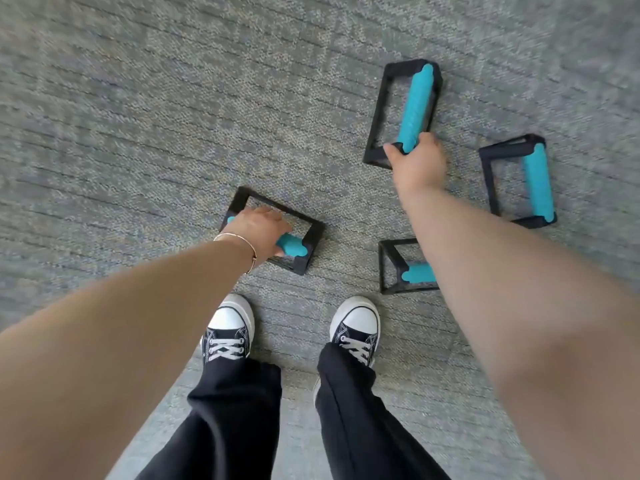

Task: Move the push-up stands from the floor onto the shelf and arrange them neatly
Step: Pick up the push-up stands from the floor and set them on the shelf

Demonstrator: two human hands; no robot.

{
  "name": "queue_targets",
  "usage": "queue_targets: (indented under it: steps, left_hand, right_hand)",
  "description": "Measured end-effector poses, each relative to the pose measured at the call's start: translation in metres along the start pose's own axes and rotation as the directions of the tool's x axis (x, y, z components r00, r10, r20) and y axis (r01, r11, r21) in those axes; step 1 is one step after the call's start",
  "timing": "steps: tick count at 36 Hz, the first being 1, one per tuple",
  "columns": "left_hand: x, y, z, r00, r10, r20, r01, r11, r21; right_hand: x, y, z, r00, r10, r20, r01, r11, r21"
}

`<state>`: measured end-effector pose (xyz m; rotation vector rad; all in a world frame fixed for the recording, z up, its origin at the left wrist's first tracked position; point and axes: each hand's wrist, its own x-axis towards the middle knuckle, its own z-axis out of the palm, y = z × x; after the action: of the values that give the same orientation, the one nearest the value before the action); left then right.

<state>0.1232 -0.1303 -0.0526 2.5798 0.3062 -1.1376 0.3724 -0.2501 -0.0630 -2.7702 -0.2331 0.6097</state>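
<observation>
Both arms reach down: left hand (260, 230) fingers wrap one stand's (304, 252) teal grip, right hand (417, 161) fingers pinch another stand's (414, 105) grip end.

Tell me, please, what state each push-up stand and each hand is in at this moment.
Left hand: closed around the teal handle of the near-left stand.
Near-left stand: on the carpet, gripped.
Right hand: gripping the near end of the far stand.
Far stand: on the carpet, held at one end.
Right-side stand: on the carpet, untouched.
Near-right stand: on the carpet, partly hidden by the right forearm.
</observation>
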Motion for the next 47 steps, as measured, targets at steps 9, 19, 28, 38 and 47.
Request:
queue_targets:
  steps: [9,19,28,38,47]
  left_hand:
    - [0.004,-0.009,0.0,0.999,-0.029,0.038,0.034,0.992,-0.12]
    - [-0.01,-0.005,-0.017,0.953,-0.302,-0.002,0.278,0.878,-0.389]
    - [-0.076,0.009,-0.085,0.795,-0.605,0.045,0.471,0.569,-0.675]
    - [-0.209,0.037,-0.257,0.719,-0.693,0.06,0.424,0.369,-0.827]
    - [-0.351,0.068,-0.408,0.703,-0.711,0.011,0.263,0.245,-0.933]
  right_hand:
    - [0.024,-0.003,0.008,0.988,0.152,0.024,-0.153,0.984,0.094]
    - [-0.008,0.002,-0.009,0.97,0.203,0.133,-0.214,0.974,0.073]
    - [-0.088,-0.015,-0.08,0.956,0.136,0.259,-0.154,0.987,0.049]
    - [-0.192,-0.097,-0.239,0.953,0.138,0.271,-0.193,0.963,0.189]
    - [-0.283,-0.176,-0.417,0.972,0.085,0.22,-0.157,0.929,0.334]
